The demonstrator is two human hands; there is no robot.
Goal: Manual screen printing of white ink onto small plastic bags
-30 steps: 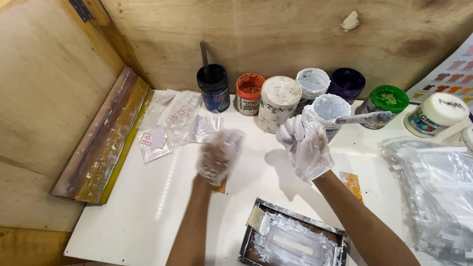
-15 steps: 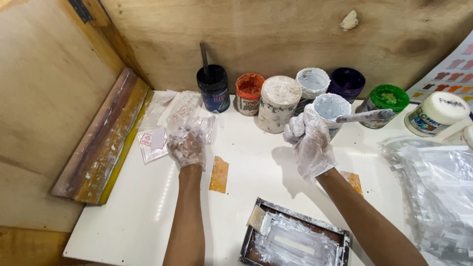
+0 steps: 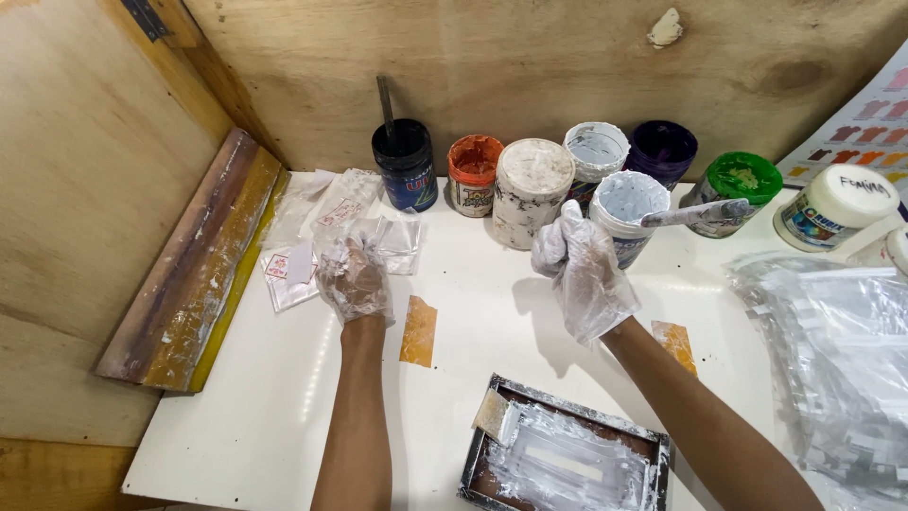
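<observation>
Gloves of thin clear plastic cover both hands. The left hand [image 3: 355, 281] is down on the white table [image 3: 236, 416], at the edge of a loose pile of small clear bags [image 3: 331, 222] (some have red marks on them). Its fingers are curled down onto the bags, and I cannot tell if it has hold of one or is just pressing on them. The pile lies away from the person and to the left of that hand, toward the wooden squeegee [image 3: 189, 274] that leans at the table's left side. Most bags lie with their long side going away from the person.

The right hand [image 3: 579, 270] is up off the table, well apart from the bags. Its fingers are loosely bent and it holds nothing. It is just in front of a white paint pot [image 3: 629, 199] with a stick resting across it. So the left hand is much nearer to the bags.

Close to the person sits a small printing frame [image 3: 567, 464] smeared with white paint. It lies between the two arms, and neither hand touches it.
</observation>
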